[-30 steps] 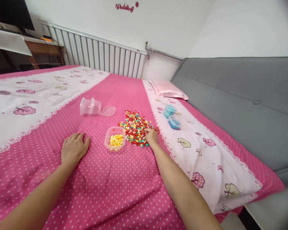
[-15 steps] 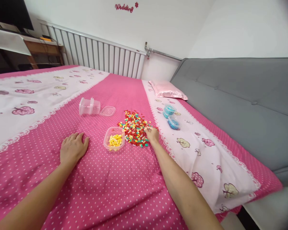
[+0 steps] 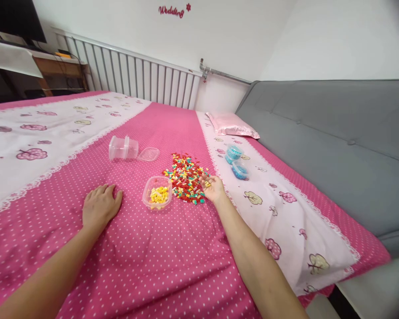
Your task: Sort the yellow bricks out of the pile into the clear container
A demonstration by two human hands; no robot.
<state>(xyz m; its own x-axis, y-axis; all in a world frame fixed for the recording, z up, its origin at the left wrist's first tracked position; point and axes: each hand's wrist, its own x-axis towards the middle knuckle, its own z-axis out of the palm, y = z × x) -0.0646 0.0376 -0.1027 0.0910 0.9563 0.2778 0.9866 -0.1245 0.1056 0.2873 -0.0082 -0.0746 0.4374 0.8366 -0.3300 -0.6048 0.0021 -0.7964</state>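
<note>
Tub (image 3: pixel 157 195): clear, yellow pieces inside, between my hands.
Pile (image 3: pixel 185 177): tiny red, yellow, green bits, beside tub.
Right hand (image 3: pixel 213 186): palm up at pile's edge, fingers loose, cupping bits.
Left hand (image 3: pixel 99 208): flat, released.

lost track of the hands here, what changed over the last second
The right hand, which lay palm down at the edge of the pile of coloured pieces, has turned palm up and open, with a few small pieces lying in it. The left hand stays flat on the bedspread. The tub of yellow pieces, the clear containers and the blue tubs have not moved.
</note>
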